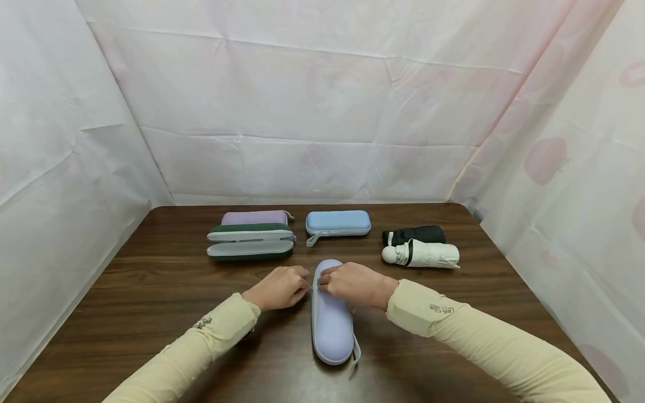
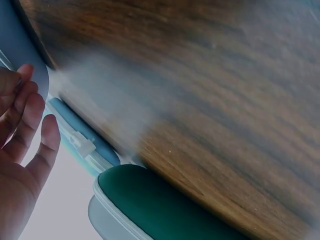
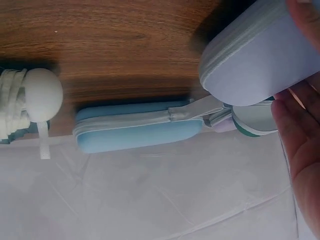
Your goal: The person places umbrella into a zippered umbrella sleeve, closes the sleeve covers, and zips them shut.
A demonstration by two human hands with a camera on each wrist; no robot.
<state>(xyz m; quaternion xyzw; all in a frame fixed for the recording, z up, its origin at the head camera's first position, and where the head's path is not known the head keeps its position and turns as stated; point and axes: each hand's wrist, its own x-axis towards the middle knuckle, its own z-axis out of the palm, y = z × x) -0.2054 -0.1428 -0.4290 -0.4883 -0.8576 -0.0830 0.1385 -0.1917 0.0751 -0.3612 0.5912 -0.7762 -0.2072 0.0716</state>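
Note:
A long, rounded lavender zip case (image 1: pixel 334 330) lies lengthwise on the table, closed on the visible side, its wrist strap loose at the near end. My right hand (image 1: pixel 355 284) grips its far part from above, with fingertips by the left edge. At that same edge, my left hand (image 1: pixel 282 286) pinches what looks like the zipper pull between thumb and index finger; the fingers mostly hide it. In the left wrist view the other fingers (image 2: pixel 35 107) are loosely bent. The right wrist view shows the lavender case (image 3: pixel 260 65) between thumb and fingers.
Behind my left hand an open dark green case (image 1: pixel 250 252) with a pale lining stands before a purple case (image 1: pixel 254 218). A light blue case (image 1: pixel 337 221) lies at the back. On the right are a white folded umbrella (image 1: pixel 428 254) and a black one (image 1: pixel 423 233).

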